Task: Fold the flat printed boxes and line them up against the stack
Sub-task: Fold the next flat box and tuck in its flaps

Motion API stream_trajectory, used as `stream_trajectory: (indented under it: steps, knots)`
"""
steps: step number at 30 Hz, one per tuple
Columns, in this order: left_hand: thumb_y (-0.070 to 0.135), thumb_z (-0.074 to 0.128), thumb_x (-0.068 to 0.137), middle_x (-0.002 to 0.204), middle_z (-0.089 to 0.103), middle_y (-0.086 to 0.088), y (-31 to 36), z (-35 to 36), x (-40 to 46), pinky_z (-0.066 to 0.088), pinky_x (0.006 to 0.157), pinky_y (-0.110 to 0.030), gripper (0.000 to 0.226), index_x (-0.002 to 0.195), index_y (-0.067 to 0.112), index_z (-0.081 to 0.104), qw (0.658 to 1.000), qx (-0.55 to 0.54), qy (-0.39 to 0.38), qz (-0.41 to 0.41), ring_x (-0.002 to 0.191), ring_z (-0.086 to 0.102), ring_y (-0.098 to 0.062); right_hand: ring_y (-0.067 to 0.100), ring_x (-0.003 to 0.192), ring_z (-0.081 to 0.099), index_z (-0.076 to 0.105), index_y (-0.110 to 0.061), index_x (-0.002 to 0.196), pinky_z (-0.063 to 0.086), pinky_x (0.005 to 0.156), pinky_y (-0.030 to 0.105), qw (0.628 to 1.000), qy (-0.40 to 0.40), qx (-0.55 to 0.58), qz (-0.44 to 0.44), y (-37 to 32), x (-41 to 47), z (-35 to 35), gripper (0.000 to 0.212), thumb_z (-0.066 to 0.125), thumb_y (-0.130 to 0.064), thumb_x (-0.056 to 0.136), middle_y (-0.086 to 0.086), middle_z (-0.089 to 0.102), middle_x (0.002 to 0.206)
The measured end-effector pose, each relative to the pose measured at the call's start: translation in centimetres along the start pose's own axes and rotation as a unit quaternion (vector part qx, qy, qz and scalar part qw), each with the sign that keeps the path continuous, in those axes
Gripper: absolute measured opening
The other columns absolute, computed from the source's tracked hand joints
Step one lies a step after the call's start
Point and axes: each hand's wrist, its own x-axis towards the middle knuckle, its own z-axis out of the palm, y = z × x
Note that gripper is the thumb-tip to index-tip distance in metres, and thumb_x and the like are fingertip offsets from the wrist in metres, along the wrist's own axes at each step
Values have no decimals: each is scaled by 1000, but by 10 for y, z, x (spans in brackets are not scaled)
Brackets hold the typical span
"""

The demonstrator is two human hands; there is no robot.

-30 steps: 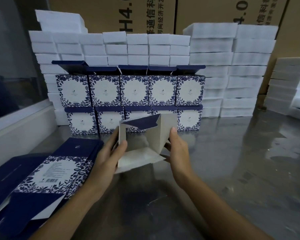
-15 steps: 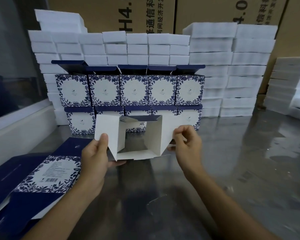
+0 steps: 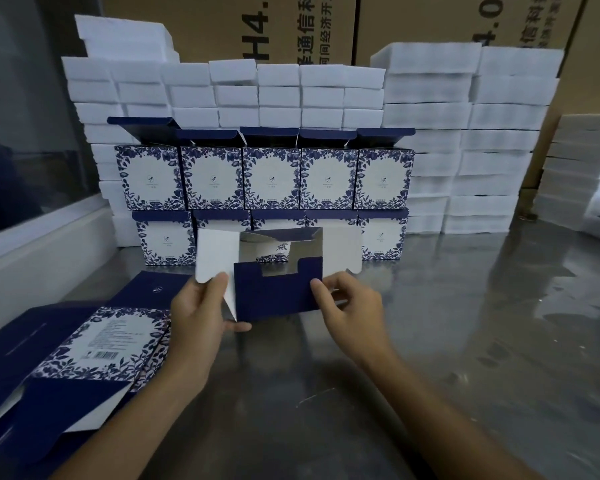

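We hold the half-folded box (image 3: 278,292) above the bench (image 3: 465,323), left hand (image 3: 201,317) pinching its white flap, right hand (image 3: 350,306) pinching its navy panel.

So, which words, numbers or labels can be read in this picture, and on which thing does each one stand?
"H4." on the left brown carton, cut by the frame.
"通信科" on the same carton; the smaller line beside it is blurred.
"4.0" on the right brown carton, partly cut; its characters are unclear.
Barcode and fine print on the flat printed boxes: too small.
Logos on the folded boxes: too small.
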Motion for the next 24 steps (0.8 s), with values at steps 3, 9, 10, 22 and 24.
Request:
stream_trajectory:
  steps: [3,9,10,22,24]
  knots:
    - [24,56,98,81,59,-4,-7,0,-3,54,47,-28,9,95,24,64,995,84,-34,38,73,60,-19,6,67,65,70,-16,81,54,63,24,999,28,-32,-8,-1,0,1,20,68,-32,93,-10,69,73]
    - [38,53,97,64,60,-17,-14,-1,-7,40,44,-15,45,70,2,56,974,218,-33,41,53,64,-18,3,66,64,53,-26,73,49,59,15,994,108,5,1,2,-2,5,29,78,-16,84,-13,65,70]
    - [36,54,97,65,60,-16,-15,-1,-6,40,45,-17,44,70,2,57,975,215,-21,46,56,62,-16,1,66,64,53,-25,71,48,59,13,994,108,14,14,2,-2,6,30,79,-15,83,-15,66,72]
    - [17,62,95,90,73,-3,-7,16,-29,53,49,-17,3,96,18,64,995,37,-41,-89,75,74,-18,10,50,52,61,-3,60,44,59,26,972,-114,117,168,-19,-23,31,55,58,-44,98,0,58,52]
    - [17,60,96,93,70,-6,-5,16,-30,52,48,-16,4,100,16,60,995,42,-39,-86,78,73,-23,7,49,54,61,-2,61,46,58,24,976,-138,105,132,-22,-25,33,52,58,-36,100,-3,60,51]
